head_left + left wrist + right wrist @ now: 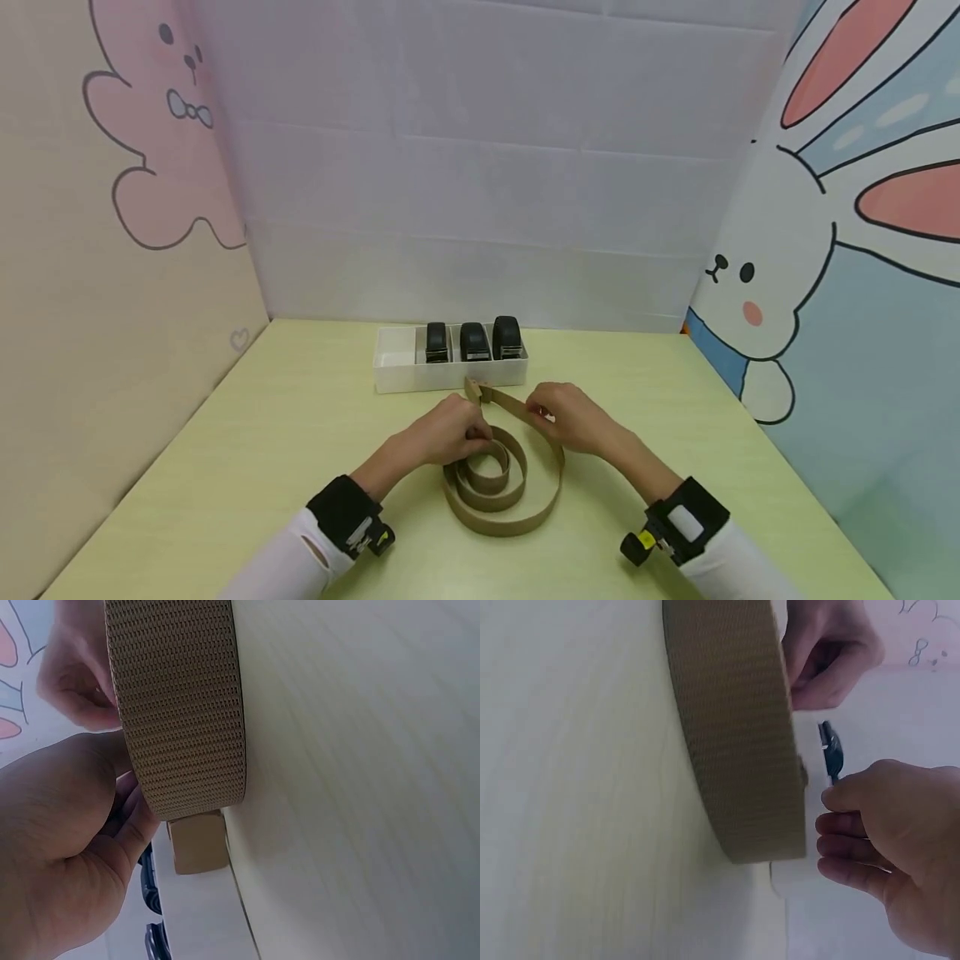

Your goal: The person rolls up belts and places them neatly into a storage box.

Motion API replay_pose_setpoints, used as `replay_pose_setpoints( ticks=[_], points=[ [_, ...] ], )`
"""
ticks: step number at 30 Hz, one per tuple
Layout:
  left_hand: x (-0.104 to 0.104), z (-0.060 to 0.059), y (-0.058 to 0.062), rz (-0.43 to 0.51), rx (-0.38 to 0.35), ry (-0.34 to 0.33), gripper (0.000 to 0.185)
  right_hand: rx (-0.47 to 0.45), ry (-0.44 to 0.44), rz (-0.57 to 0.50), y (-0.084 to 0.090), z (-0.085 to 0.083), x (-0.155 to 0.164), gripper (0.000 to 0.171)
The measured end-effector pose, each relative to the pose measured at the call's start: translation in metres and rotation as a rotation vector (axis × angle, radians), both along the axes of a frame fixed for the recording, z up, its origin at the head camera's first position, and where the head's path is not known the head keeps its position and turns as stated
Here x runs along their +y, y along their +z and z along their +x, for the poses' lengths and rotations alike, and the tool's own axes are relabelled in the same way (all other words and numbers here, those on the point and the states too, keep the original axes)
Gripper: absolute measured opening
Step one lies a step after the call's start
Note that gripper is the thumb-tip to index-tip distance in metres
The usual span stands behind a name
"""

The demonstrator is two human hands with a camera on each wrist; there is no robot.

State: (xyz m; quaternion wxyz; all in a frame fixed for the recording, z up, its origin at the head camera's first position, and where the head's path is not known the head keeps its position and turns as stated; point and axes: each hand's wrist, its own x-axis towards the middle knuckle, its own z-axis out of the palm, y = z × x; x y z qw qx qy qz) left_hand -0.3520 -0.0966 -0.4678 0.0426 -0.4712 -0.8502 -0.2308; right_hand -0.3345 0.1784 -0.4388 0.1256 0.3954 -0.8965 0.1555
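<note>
The left hand (448, 435) pinches the coiled part of the tan belt (495, 492), fingers curled over the inner loops. The right hand (567, 417) grips the belt's loose end just beyond the coil. The belt lies on the table (225, 467), just in front of the white tray (393, 371), which holds three black rolls (474, 340).

- Pale yellow-green table (247, 467); smooth, evenly lit
- White panelled back wall (480, 167), creased in horizontal bands
- Left wall (90, 250) beige, with a pink cartoon animal
- Right wall (862, 292) blue, with a white rabbit drawing
</note>
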Motion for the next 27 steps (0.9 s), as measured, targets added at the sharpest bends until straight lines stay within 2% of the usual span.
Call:
replay_pose_setpoints(
  ticks=[2, 4, 7, 10, 12, 15, 19, 22, 27],
  points=[
    [-0.001, 0.000, 0.001, -0.003, -0.001, 0.005, 0.005, -0.013, 0.050, -0.020, 0.006, 0.018, -0.002, 0.008],
    [-0.002, 0.000, 0.002, -0.003, 0.008, 0.006, 0.005, -0.065, 0.124, -0.023, 0.011, 0.038, -0.009, 0.009],
    [-0.004, 0.000, 0.003, 0.000, 0.029, 0.008, 0.004, -0.095, 0.246, 0.056, 0.011, 0.068, -0.025, 0.007],
    [-0.004, 0.000, 0.003, 0.003, 0.053, 0.007, 0.005, 0.003, 0.317, 0.201, 0.003, 0.091, -0.041, 0.008],
    [-0.003, 0.001, 0.002, 0.007, 0.071, 0.003, 0.005, 0.106, 0.316, 0.270, -0.001, 0.100, -0.045, 0.009],
    [-0.005, 0.002, 0.001, 0.009, 0.116, -0.006, 0.004, 0.176, 0.274, 0.303, -0.004, 0.101, -0.040, 0.012],
    [-0.011, 0.004, 0.001, 0.018, 0.157, -0.021, 0.005, 0.116, 0.216, 0.284, -0.002, 0.092, -0.014, 0.014],
    [-0.017, 0.006, 0.002, 0.038, 0.138, -0.032, 0.004, 0.112, 0.176, 0.277, 0.000, 0.082, 0.009, 0.014],
    [-0.025, 0.008, 0.001, 0.063, 0.065, -0.008, 0.004, 0.196, 0.078, 0.305, 0.003, 0.063, 0.042, 0.015]
  ],
)
